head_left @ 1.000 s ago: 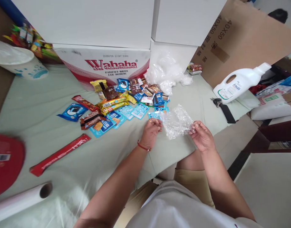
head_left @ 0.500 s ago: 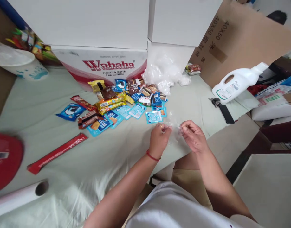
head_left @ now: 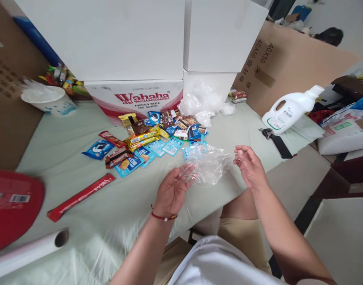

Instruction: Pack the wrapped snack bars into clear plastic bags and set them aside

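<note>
A clear thin plastic bag point(head_left: 212, 166) spreads loosely between my hands, over the near part of the table. My left hand point(head_left: 172, 190), with a red cord bracelet point(head_left: 163, 217) at its wrist, is palm up; its fingers are apart and their tips show through the film at the bag's left side. To the right of the bag is my right hand point(head_left: 251, 168), its fingers loosely bent and apart, with no film visible between them. Under the bag's far edge lies a light-blue snack packet point(head_left: 190, 153), partly covered by the film.
Beyond my hands lies a pile of wrapped snacks point(head_left: 142, 138), with crumpled clear bags point(head_left: 202, 105) against the white boxes. A red stick packet point(head_left: 80, 197) and white roll point(head_left: 30, 249) lie left. Keys point(head_left: 267, 133) and a white jug point(head_left: 291, 111) are right.
Both hands were pinching the crumpled film close together; now they are farther apart with looser fingers. The bag has spread out between them, and my left hand has turned palm up. The camera view has shifted.
</note>
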Available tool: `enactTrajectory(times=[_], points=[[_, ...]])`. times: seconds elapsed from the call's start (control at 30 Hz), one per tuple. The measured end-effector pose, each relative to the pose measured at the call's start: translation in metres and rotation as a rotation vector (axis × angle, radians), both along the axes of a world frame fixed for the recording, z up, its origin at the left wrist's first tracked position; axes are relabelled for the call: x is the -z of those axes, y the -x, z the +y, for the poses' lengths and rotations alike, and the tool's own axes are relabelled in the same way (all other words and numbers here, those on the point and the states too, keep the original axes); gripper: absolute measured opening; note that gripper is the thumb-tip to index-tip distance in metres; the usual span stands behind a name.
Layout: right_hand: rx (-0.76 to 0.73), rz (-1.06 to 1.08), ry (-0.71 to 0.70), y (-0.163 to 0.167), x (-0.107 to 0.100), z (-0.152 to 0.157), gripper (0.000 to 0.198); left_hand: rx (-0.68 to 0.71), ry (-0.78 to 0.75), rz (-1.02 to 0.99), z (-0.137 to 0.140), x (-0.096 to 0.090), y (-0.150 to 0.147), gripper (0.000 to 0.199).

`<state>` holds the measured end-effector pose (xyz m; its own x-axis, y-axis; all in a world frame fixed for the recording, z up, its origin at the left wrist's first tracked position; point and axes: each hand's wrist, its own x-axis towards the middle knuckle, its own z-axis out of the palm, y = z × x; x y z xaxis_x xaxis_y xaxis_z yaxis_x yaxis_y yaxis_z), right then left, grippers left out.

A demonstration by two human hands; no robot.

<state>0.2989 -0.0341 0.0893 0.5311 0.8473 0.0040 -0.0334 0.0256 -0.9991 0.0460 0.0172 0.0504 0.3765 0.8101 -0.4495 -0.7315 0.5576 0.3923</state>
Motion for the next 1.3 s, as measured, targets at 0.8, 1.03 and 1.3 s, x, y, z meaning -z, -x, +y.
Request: enactTrajectory(times=[0.8,1.03,1.3], points=[[-0.059,0.108,0.148,0.023,0.02,-0.01,0.029,-0.318,0.076,0.189,-0.007,0.02,0.04,0.017],[-0.178,-0.153,0.193,0.021,0.02,-0.023,0.032,-0.246,0.006,0.291,0.008,0.008,0.048,0.015],[-0.149,-0.84,0.101,0.02,0.011,-0.021,0.028,-0.317,-0.145,0.502,-0.003,0.023,0.06,0.02]])
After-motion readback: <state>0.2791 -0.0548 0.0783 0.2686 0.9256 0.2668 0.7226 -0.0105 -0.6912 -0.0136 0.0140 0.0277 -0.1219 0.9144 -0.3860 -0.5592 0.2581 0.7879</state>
